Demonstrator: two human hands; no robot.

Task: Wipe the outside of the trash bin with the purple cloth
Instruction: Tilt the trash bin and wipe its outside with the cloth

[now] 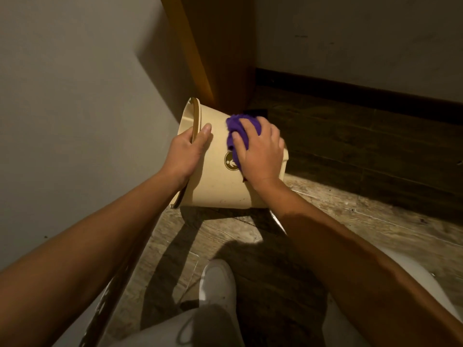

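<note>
A: Head cam, what's up w/ the bin?

B: Beige trash bin [220, 176] is tipped on its side, rim pointing left twd the wall [75, 108], base end to the right. Sits low over the wood-look floor [350, 216], just in front of an orange-brown wooden post [220, 46]. Can't tell if it's touching the floor or held just off it; dark shadow right under it.

A: Hands?

B: Left hand [186, 151] is clamped on the rim, thumb lying on the outer wall, other fingers curled round the edge & out of sight inside. Right hand [260, 151] is pressed flat-ish on the bin's side w/ the purple cloth [239, 128] bunched under the palm & fingers; fingers are bent down over it, holding it vs. the plastic.

A: Where exactly on the bin?

B: Upper side wall, nearer the base end. Cloth edge covers part of a round brown logo [229, 162] printed on the side.

A: Anything else in shot?

B: Both bare forearms reach in from the bottom corners. White shoe [218, 281] on the floor below the bin, light trousers at the bottom edge. Dark skirting along the far wall, rt side.
</note>
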